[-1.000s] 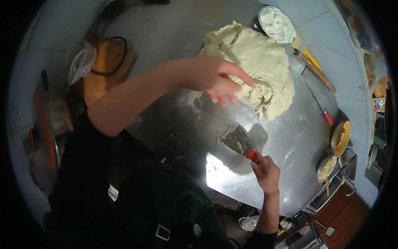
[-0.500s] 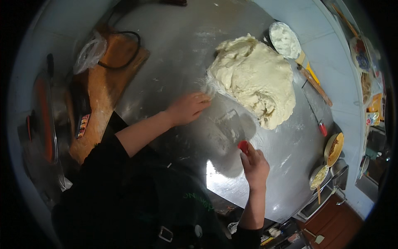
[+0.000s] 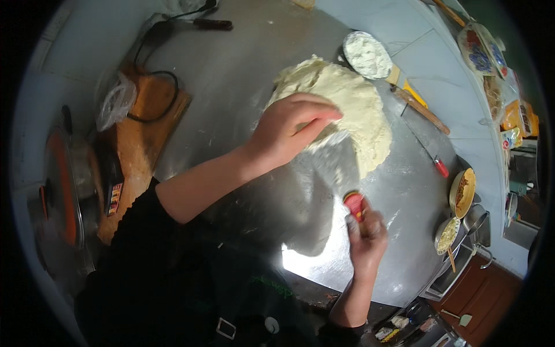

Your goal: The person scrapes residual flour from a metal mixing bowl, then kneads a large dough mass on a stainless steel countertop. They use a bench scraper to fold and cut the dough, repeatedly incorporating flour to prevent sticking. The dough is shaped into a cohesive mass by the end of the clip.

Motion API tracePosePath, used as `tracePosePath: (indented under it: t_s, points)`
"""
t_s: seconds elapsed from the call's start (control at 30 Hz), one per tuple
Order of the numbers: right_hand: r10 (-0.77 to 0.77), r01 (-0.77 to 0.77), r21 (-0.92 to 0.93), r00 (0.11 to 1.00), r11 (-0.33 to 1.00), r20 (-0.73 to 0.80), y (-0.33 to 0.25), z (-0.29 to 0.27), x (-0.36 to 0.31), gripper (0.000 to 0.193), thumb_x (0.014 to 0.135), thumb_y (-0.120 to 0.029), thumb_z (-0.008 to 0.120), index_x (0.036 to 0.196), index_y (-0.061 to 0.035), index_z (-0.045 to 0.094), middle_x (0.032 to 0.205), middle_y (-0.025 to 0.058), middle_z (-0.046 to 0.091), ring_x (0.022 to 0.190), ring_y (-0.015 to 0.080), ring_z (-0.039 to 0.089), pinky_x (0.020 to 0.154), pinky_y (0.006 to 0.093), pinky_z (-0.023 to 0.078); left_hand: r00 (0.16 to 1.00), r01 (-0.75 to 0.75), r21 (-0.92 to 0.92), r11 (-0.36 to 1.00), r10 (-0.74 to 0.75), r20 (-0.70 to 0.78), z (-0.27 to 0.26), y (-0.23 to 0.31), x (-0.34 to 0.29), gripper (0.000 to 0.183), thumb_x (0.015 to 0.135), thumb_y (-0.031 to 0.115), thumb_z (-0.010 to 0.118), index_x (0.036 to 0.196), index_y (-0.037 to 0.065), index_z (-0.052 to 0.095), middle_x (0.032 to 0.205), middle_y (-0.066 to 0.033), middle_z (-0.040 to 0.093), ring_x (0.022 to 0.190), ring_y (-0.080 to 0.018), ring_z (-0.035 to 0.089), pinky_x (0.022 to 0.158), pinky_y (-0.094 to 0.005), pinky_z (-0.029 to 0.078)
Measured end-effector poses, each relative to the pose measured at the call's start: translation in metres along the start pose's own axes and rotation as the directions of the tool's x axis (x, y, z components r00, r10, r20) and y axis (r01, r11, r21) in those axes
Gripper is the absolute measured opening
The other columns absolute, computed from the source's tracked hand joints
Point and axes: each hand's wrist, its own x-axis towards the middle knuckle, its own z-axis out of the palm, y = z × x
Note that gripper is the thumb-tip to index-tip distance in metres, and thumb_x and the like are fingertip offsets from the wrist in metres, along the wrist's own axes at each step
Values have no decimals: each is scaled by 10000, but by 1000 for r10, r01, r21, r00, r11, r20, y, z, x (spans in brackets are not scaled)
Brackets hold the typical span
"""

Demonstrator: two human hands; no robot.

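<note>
A big pale mass of dough (image 3: 358, 110) lies on the steel worktop (image 3: 243, 202). My left hand (image 3: 283, 127) hangs over its near left side and hides part of it. The fingers of that hand are drawn together with the thumb; whatever is between them cannot be seen. My right hand (image 3: 367, 243) grips the red handle of a dough scraper (image 3: 354, 203). Its broad metal blade points away from me, toward the dough's near edge, and looks blurred.
Beyond the dough stands a bowl of flour (image 3: 367, 55). Along the right wall lie a rolling pin (image 3: 421, 110), a thin red-handled tool (image 3: 440, 168) and bowls of filling (image 3: 462, 194). A wooden board (image 3: 139, 133) with a plastic bag (image 3: 117, 104) and black cord is at left, beside a lidded pan (image 3: 63, 185).
My left hand has risen from the worktop beside the dough and moved over it. My right hand has shifted slightly, the scraper's blade now close to the dough. The view has shifted a little.
</note>
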Motion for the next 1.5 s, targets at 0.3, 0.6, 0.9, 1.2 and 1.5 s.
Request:
tracePosePath:
  t_s: [0.3,0.6,0.9,1.2,1.5]
  points:
    - [112,-88,-320,992,943,56,5,-16,46,344,769,-208,656,1107,-156,618,791,90,603,690,267,611,612,349,484,729,-429,447,785,9,684,51,-67,0,540,895,410,452,1365,163,356,1434,13,311,1346,-150,222,1117,-402,136]
    - [266,-263,-162,964,951,-3,18,-72,-8,356,701,-88,675,1055,-73,648,783,101,616,684,231,614,639,306,483,753,-379,555,740,-102,650,34,-49,-20,569,859,444,508,1326,134,416,1467,-55,225,1376,-222,113,1107,-463,49]
    - [194,-191,-142,981,971,4,18,-32,3,373,711,-163,697,1078,-126,640,796,97,613,678,252,611,618,328,481,710,-324,495,807,-139,691,28,13,6,563,909,371,455,1384,101,317,1473,-72,218,1369,-254,156,1107,-464,78]
    - [147,-151,-114,988,982,-40,27,-42,2,358,712,-160,703,1065,-130,649,772,89,613,667,252,609,621,324,482,485,-563,431,705,-140,863,44,-56,14,561,956,398,306,1434,141,163,1481,-21,199,1364,-168,178,1129,-333,73]
    - [200,-221,-202,972,954,-119,33,-30,-1,380,714,-158,707,1085,-128,631,777,93,608,649,255,608,594,324,481,571,-401,315,860,-34,820,72,18,-20,613,910,451,406,1427,184,216,1492,-62,159,1377,-238,134,1108,-471,43]
